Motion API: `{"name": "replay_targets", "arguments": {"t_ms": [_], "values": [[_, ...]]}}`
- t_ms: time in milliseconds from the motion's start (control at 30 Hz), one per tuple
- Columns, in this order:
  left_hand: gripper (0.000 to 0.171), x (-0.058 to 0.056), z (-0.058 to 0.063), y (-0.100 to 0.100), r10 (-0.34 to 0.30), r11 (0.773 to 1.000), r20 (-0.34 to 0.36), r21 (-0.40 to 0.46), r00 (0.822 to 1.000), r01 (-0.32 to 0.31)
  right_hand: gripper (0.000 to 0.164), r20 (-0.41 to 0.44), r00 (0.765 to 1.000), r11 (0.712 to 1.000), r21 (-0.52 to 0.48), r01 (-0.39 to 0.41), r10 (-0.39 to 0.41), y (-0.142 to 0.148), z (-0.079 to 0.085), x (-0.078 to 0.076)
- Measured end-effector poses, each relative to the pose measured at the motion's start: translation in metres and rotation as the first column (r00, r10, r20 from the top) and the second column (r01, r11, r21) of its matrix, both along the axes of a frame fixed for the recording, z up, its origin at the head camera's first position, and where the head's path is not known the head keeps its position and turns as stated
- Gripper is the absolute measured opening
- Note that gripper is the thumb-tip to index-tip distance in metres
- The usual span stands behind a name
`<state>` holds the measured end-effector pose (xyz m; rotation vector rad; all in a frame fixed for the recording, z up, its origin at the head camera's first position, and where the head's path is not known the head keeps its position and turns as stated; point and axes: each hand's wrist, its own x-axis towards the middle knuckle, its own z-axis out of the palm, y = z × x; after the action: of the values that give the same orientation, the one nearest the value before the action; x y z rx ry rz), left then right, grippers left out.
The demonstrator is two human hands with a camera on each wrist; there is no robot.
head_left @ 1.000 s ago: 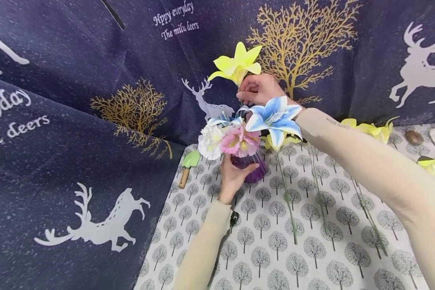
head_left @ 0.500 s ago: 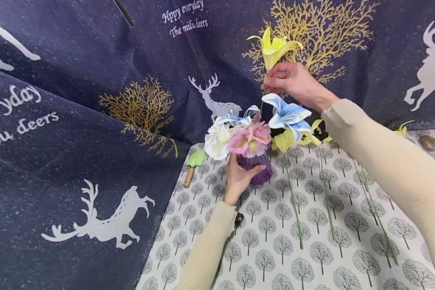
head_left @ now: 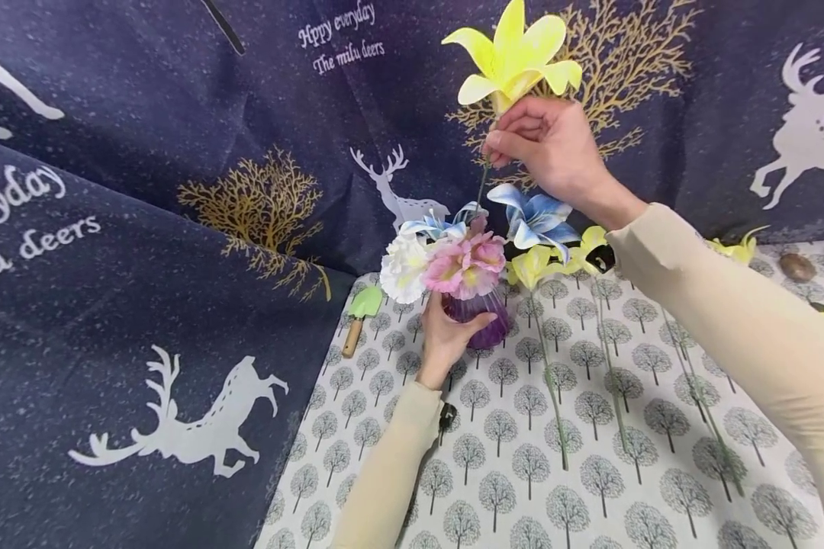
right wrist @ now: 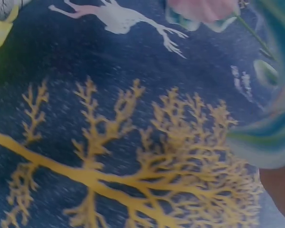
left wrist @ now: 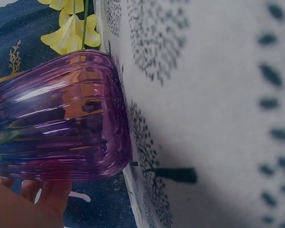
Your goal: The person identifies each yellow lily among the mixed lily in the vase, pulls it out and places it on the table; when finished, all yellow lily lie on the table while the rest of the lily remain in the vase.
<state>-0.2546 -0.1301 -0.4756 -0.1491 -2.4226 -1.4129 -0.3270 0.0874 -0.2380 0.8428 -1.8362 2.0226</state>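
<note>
In the head view my left hand [head_left: 448, 335] grips a ribbed purple glass vase [head_left: 486, 324] that stands on the table. The same vase [left wrist: 61, 118] fills much of the left wrist view, with fingers [left wrist: 52, 197] beneath it. A white flower [head_left: 405, 268], a pink flower [head_left: 465, 268] and blue lilies [head_left: 537, 219] fan out above the rim. Over them, my right hand [head_left: 556, 149] pinches the green stem of a yellow lily [head_left: 511, 61] just below its bloom. That stem runs down behind the bouquet, where its lower end is hidden.
Several yellow lilies [head_left: 532, 265] lie to the right of the vase, stems toward the front. A small green trowel [head_left: 360, 313] lies at the left edge. A brown oval object [head_left: 797, 267] sits at the far right. Dark fabric [head_left: 233, 305] hangs behind and left.
My right hand has moved right and then up with the yellow lily, whose bloom has turned and stands higher. My left hand keeps its grip on the vase.
</note>
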Motion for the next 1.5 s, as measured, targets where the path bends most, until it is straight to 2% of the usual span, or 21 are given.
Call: {"name": "replay_targets", "arguments": {"t_ms": [133, 267, 433, 533, 567, 667, 767, 833, 900, 1000, 1100, 1200, 1333, 1433, 1500], "values": [[0.106, 0.000, 0.000, 0.002, 0.001, 1.000, 0.014, 0.002, 1.000, -0.001, 0.006, 0.001, 0.998, 0.996, -0.069, 0.062, -0.062, 0.004, 0.010, 0.013], [0.106, 0.001, -0.002, 0.004, -0.010, 1.000, 0.022, 0.018, 1.000, 0.009, 0.007, -0.013, 0.998, 0.975, -0.213, 0.061, -0.066, 0.013, 0.017, 0.024], [0.107, 0.002, -0.003, 0.006, -0.013, 1.000, 0.016, 0.013, 1.000, 0.013, 0.009, -0.116, 0.987, 0.911, -0.409, 0.053, -0.109, 0.026, 0.022, 0.035], [0.107, 0.001, -0.004, 0.007, -0.019, 1.000, -0.003, 0.013, 1.000, 0.019, 0.011, -0.138, 0.977, 0.869, -0.489, 0.073, -0.160, 0.034, 0.024, 0.041], [0.107, 0.001, -0.004, 0.007, -0.022, 1.000, -0.009, 0.016, 1.000, 0.022, 0.013, -0.121, 0.980, 0.850, -0.522, 0.075, -0.161, 0.037, 0.025, 0.043], [0.107, 0.001, -0.005, 0.008, -0.030, 0.999, -0.012, 0.024, 0.999, 0.030, 0.017, -0.027, 0.992, 0.763, -0.642, 0.078, -0.124, 0.050, 0.032, 0.051], [0.107, 0.001, -0.006, 0.010, -0.030, 0.999, 0.000, 0.030, 1.000, 0.030, 0.022, 0.035, 0.995, 0.660, -0.746, 0.091, -0.098, 0.065, 0.039, 0.057], [0.108, 0.002, -0.007, 0.011, -0.017, 1.000, 0.011, 0.019, 1.000, 0.017, 0.024, 0.047, 0.992, 0.620, -0.777, 0.111, -0.118, 0.076, 0.042, 0.060], [0.109, 0.003, -0.008, 0.012, 0.000, 1.000, 0.027, 0.007, 1.000, 0.000, 0.025, 0.056, 0.987, 0.596, -0.791, 0.134, -0.148, 0.087, 0.043, 0.064], [0.109, 0.004, -0.006, 0.011, 0.006, 1.000, 0.052, 0.014, 0.999, -0.007, 0.025, 0.069, 0.980, 0.584, -0.794, 0.168, -0.188, 0.101, 0.041, 0.071], [0.107, 0.004, -0.004, 0.011, 0.000, 0.999, 0.078, 0.044, 0.997, -0.004, 0.024, 0.082, 0.975, 0.589, -0.785, 0.191, -0.208, 0.113, 0.035, 0.079], [0.107, 0.004, -0.003, 0.010, 0.002, 0.998, 0.093, 0.062, 0.996, -0.008, 0.024, 0.093, 0.976, 0.599, -0.776, 0.196, -0.199, 0.125, 0.025, 0.088], [0.108, 0.002, -0.003, 0.010, 0.013, 0.998, 0.085, 0.056, 0.996, -0.018, 0.023, 0.079, 0.988, 0.608, -0.780, 0.145, -0.134, 0.142, 0.004, 0.099], [0.108, 0.002, -0.003, 0.009, 0.027, 0.998, 0.073, 0.053, 0.997, -0.031, 0.023, 0.070, 0.993, 0.628, -0.770, 0.112, -0.092, 0.151, -0.016, 0.110], [0.109, 0.002, -0.002, 0.008, 0.031, 0.998, 0.066, 0.049, 0.997, -0.034, 0.024, 0.075, 0.992, 0.668, -0.734, 0.123, -0.101, 0.157, -0.030, 0.118]]}}
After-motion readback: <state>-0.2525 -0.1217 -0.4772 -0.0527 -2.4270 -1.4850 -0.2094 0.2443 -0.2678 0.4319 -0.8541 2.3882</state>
